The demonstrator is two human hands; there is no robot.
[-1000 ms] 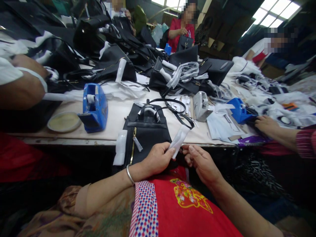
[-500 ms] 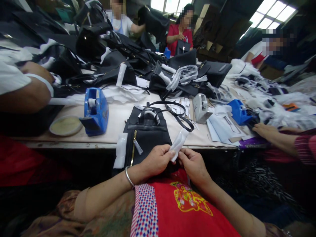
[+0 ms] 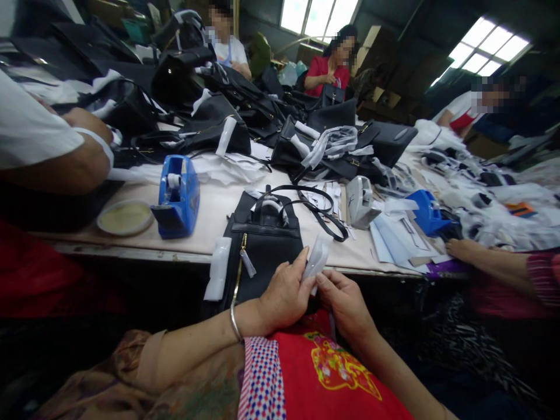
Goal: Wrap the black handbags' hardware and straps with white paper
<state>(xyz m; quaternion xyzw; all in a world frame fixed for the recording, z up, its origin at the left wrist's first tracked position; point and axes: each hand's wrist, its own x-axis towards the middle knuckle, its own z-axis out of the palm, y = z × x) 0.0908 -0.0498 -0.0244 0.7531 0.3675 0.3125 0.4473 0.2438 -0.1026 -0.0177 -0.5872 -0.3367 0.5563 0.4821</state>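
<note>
A black leather backpack (image 3: 269, 239) lies in front of me, its lower end over the table edge, with a gold zipper and a wrapped pull on its face. At its right side is a strip of white translucent wrapping (image 3: 318, 256), standing up between my hands. My left hand (image 3: 286, 294) holds the strip between thumb and fingers, the index finger stretched along its left side. With pinched fingertips, my right hand (image 3: 347, 300) grips the strip's lower end. Another white wrapped piece (image 3: 217, 268) sits at the bag's left side. What the strip covers is hidden.
A blue tape dispenser (image 3: 178, 198) and a round dish (image 3: 125, 217) stand at left. A grey dispenser (image 3: 361, 204), papers (image 3: 394, 233) and another blue dispenser (image 3: 426, 213) are at right. Black bags (image 3: 223, 116) pile up behind. Co-workers' arms reach in on both sides.
My left index finger has stretched up along the wrapping, and the left hand has turned flatter. The strip stands more upright. The view has shifted slightly; a co-worker at the back has lowered a bag.
</note>
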